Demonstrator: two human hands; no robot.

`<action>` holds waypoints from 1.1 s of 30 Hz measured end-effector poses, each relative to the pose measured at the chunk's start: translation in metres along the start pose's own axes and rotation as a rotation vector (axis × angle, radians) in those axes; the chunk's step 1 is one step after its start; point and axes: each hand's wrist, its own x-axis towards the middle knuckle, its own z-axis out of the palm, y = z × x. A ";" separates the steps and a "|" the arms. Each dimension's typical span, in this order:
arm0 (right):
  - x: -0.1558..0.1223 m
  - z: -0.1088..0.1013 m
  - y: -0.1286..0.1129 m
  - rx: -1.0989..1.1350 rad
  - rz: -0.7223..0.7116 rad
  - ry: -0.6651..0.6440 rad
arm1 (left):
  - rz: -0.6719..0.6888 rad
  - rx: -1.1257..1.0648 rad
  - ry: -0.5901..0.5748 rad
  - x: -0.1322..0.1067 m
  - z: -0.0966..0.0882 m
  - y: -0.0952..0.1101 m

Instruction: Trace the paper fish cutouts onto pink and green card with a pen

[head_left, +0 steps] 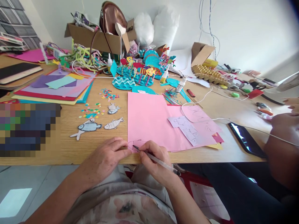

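My right hand (155, 158) grips a black-tipped pen (161, 162), its point on the lower left corner of a pink paper sheet (147, 115). A fish outline (137, 143) drawn in dark line shows under the pen tip. My left hand (107, 158) lies flat at the sheet's left edge, fingers stretched out and fingertips on the paper. To the left rest several cut-out paper fish, among them a blue-grey one (90, 126) and a pale one (114, 123). A lilac paper with pencil fish sketches (184, 129) lies on the pink paper's right side.
Coloured paper sheets (50, 93) are stacked at left, near scattered confetti dots (93, 110). Glue bottles (181, 84) and blue paper sea crafts (123, 82) stand at the back before a cardboard box (98, 39). A phone (245, 140) and another person's arm (283, 146) are at right.
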 end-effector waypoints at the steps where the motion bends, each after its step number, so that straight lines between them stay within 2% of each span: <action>1: 0.000 0.000 0.000 -0.003 -0.001 -0.002 | 0.000 0.002 0.000 0.000 0.000 0.000; 14: 0.000 0.002 0.003 0.016 -0.015 -0.030 | 0.001 -0.013 -0.007 0.001 -0.001 0.000; 21: -0.003 -0.006 -0.005 0.039 0.046 0.029 | 0.005 -0.006 -0.014 0.000 -0.002 0.000; 26: 0.002 -0.006 -0.016 -0.055 -0.057 0.051 | 0.010 -0.051 -0.005 -0.001 -0.001 -0.001; 33: 0.001 0.004 -0.002 0.003 0.028 0.015 | 0.016 -0.021 -0.044 -0.001 -0.001 -0.001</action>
